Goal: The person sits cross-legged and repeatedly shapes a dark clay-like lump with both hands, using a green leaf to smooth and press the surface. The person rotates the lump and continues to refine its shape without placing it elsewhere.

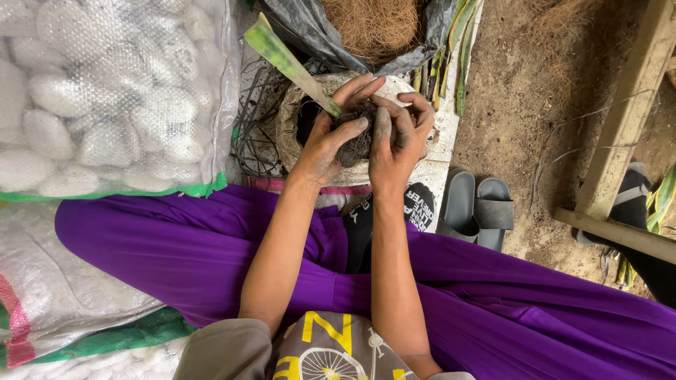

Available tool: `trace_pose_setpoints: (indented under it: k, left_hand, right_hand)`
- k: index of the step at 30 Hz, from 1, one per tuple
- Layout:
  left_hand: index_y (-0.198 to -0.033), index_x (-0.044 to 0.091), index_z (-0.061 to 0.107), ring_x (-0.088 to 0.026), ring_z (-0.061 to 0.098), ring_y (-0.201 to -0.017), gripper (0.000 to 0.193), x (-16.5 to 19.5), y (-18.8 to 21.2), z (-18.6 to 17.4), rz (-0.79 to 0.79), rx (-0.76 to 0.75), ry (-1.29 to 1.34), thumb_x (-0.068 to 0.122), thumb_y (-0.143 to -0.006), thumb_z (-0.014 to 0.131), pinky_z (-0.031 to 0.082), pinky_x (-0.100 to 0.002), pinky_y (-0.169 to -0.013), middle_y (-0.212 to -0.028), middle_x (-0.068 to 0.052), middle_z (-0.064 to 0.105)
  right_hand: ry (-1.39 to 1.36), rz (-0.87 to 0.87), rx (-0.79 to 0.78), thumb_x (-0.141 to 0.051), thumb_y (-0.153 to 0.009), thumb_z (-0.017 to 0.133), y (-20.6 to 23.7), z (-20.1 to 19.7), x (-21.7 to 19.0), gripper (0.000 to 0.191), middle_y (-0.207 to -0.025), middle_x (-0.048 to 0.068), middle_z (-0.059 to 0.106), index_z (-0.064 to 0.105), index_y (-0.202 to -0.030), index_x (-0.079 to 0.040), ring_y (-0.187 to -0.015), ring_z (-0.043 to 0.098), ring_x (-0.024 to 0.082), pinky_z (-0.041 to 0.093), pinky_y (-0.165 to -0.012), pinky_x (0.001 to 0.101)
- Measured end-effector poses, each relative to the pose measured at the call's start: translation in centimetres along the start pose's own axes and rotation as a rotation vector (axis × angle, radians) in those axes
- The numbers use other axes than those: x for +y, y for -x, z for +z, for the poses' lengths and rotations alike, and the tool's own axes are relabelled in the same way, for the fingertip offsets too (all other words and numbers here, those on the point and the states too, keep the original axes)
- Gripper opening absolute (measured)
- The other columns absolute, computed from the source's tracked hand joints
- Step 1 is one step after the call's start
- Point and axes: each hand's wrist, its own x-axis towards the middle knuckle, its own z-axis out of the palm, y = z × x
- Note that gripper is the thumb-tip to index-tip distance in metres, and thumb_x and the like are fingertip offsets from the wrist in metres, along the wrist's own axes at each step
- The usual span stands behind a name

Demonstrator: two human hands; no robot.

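We've got both hands up in the middle of the frame, and they're busy: our left hand (325, 144) is wrapped around a dark, crumbly root ball (354, 144) from the side, fingers curled over the top, while our right hand (393, 141) clasps the same clump from the other side, fingertips (415, 105) hooked over its far edge. A long green leaf (285, 62) shoots out of the clump toward the upper left. The root ball sits right over the mouth of a pale, rough pot (299, 116), so we judge the thing to do is keep the pressure even from both palms, so the soil stays packed and the leaf base isn't bent. Moving outward, it's tight: a tangle of dark wire (257, 127) touches the pot on its left, a clear bag of white stones (105, 91) fills the upper left, and a dark bag of brown fibre (373, 24) crowds in just above. To the right there's more room, with bare earth (521, 84) beyond the white slab edge, a pair of grey sandals (475, 207) lower down and a wooden frame (623, 134) at the far right. Our purple trousers (176, 253) span the bottom, so elbows have space only toward us.
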Motion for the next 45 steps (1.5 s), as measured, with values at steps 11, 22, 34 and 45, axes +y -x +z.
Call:
trace_pose_setpoints:
  k: [11, 22, 34, 45]
  left_hand:
    - [-0.118, 0.0, 0.064, -0.027, 0.072, -0.105, 0.019, -2.9, -0.3, -0.6, 0.084, 0.246, 0.278, 0.007, -0.1, 0.066, 0.062, -0.042, -0.094, -0.112, -0.017, 0.073]
    - [-0.105, 0.006, 0.062, -0.01, 0.059, -0.095, 0.008, -4.1, 0.5, 0.8, 0.1, 0.394, 0.281, 0.014, -0.103, 0.063, 0.051, -0.028, -0.087, -0.099, -0.001, 0.064]
    - [-0.097, 0.007, 0.056, -0.02, 0.067, -0.102, 0.008, -2.4, 0.5, 2.1, 0.31, 0.324, 0.202, 0.001, -0.096, 0.061, 0.051, -0.034, -0.102, -0.103, -0.013, 0.071]
    - [-0.123, 0.007, 0.055, -0.019, 0.054, -0.121, 0.025, -2.9, 0.7, 4.2, 0.519, 0.382, -0.714, 0.017, -0.101, 0.059, 0.045, -0.039, -0.114, -0.147, -0.013, 0.045]
  right_hand:
    - [-0.041, 0.014, 0.033, -0.036, -0.116, 0.04, 0.4, 0.8, -0.1, 0.047, -0.159, 0.017, 0.039, 0.057, -0.148, -0.006, -0.153, 0.035, 0.032, 0.03, -0.129, 0.0475]
    - [-0.182, -0.075, -0.053, -0.014, -0.113, 0.043, 1.6, 2.5, -0.4, 0.036, -0.155, 0.017, 0.057, 0.064, -0.139, -0.002, -0.149, 0.052, 0.03, 0.037, -0.131, 0.0436]
    - [-0.859, 0.059, -0.186, -0.025, -0.107, 0.046, 2.0, 1.8, -2.2, 0.057, -0.165, 0.018, 0.042, 0.04, -0.16, -0.003, -0.156, 0.038, 0.032, 0.027, -0.137, 0.0454]
    - [-0.903, 0.44, -0.108, -0.051, -0.113, 0.033, 1.2, 0.6, 0.1, 0.063, -0.132, 0.021, 0.065, 0.06, -0.13, 0.004, -0.121, 0.063, 0.029, 0.049, -0.111, 0.0417]
